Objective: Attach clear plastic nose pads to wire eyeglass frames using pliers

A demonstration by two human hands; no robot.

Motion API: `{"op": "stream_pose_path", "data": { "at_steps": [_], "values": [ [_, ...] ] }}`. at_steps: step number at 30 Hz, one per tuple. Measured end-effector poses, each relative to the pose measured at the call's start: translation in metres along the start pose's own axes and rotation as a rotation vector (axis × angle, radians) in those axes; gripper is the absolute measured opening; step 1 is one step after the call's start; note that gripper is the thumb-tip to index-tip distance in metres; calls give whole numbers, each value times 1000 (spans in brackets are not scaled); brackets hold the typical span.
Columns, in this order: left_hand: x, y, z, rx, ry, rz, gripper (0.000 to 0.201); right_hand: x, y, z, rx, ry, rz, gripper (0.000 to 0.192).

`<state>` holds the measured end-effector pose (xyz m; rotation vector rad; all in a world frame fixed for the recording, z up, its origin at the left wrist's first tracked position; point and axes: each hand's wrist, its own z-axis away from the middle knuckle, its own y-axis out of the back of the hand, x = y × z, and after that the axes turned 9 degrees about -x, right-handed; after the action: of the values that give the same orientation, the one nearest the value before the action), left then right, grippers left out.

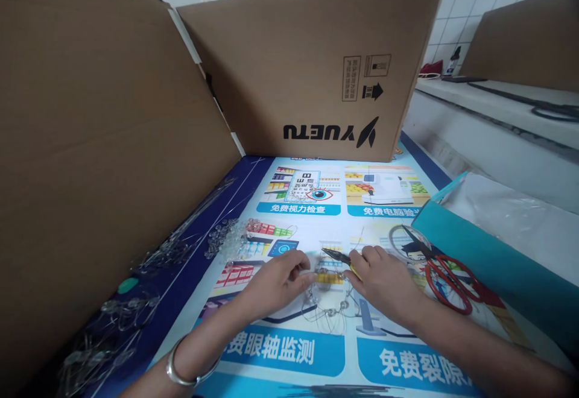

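Cardboard walls point(113, 145) fence off the left and back of the surface, which is covered by a printed blue poster point(294, 350); I take the red-handled scissors point(446, 280) as my landmark. Well to the left of the scissors, my right hand point(384, 277) is clamped on small yellow-handled pliers point(339, 257), their tips pointing away from the scissors. Further left again, my left hand point(278, 280) pinches a thin wire piece with clear beads point(323, 298), fingers closed on it just beside the plier tips. Far left of the scissors, against the cardboard, lie heaps of bent wire pieces point(108, 337), and a scatter of clear beads point(226, 238) sits between. Judging from those heaps, many pieces look finished, while the loose beads suggest more remain; the one in hand seems mid-way. A teal bag point(497, 265) lies just right of the scissors.
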<state>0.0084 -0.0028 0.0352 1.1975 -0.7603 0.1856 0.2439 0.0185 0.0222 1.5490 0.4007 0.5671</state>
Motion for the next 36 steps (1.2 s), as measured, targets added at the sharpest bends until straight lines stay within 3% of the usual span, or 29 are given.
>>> {"op": "stream_pose_path", "data": {
  "at_steps": [7,19,28,36],
  "values": [
    [-3,-6,0,10,2,-12,16,2,2,5,33,49,77,36],
    [-8,-13,-3,63,-31,-1,16,16,0,2,-48,-128,-170,35],
    [-8,-6,4,29,-20,-13,16,24,-1,6,-52,-170,-404,28],
    [-5,3,8,8,-24,-20,19,23,3,9,-69,-169,-394,31]
  ]
}}
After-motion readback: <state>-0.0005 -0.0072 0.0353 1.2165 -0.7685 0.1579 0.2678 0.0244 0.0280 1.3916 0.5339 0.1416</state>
